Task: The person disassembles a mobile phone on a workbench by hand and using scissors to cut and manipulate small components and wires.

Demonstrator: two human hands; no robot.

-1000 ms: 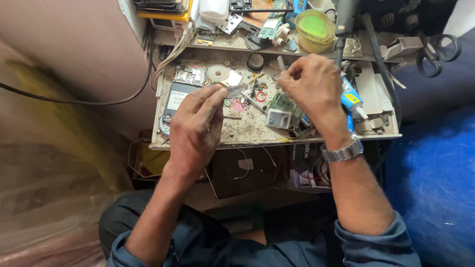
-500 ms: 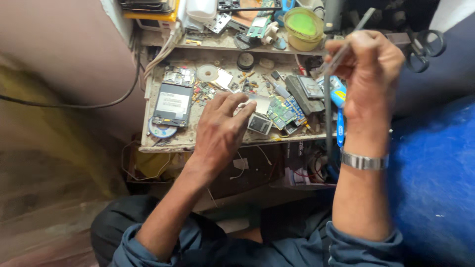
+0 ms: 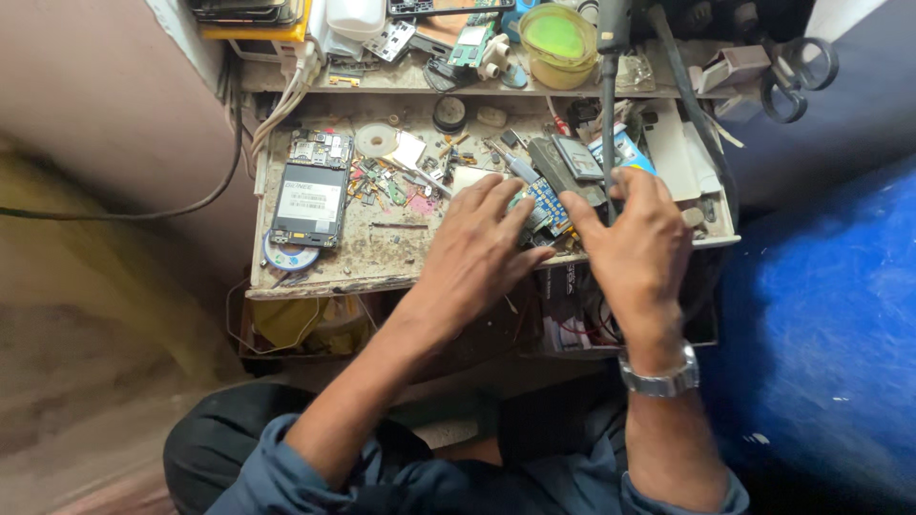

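My left hand (image 3: 482,243) lies palm down on the cluttered work tray (image 3: 315,277), its fingertips pressing on a small blue-green circuit board (image 3: 544,202). My right hand (image 3: 637,246) rests just right of it, fingers spread, the index tip touching the same board's right edge. A dark tool with a thick handle and thin cord (image 3: 609,95) runs down from the shelf and passes between the fingers of my right hand. Whether those fingers grip it is hidden. A wristwatch (image 3: 660,380) is on my right wrist.
An opened phone (image 3: 307,202) lies at the tray's left over a round disc (image 3: 286,256). Small parts and a screwdriver (image 3: 508,160) litter the middle. On the shelf behind stand a green-lidded tub (image 3: 558,36) and scissors (image 3: 798,69). A blue surface (image 3: 821,315) fills the right.
My right hand, raised with a thin rod-like tool half a second ago, has come down beside the board. My left hand slid right onto the circuit board.
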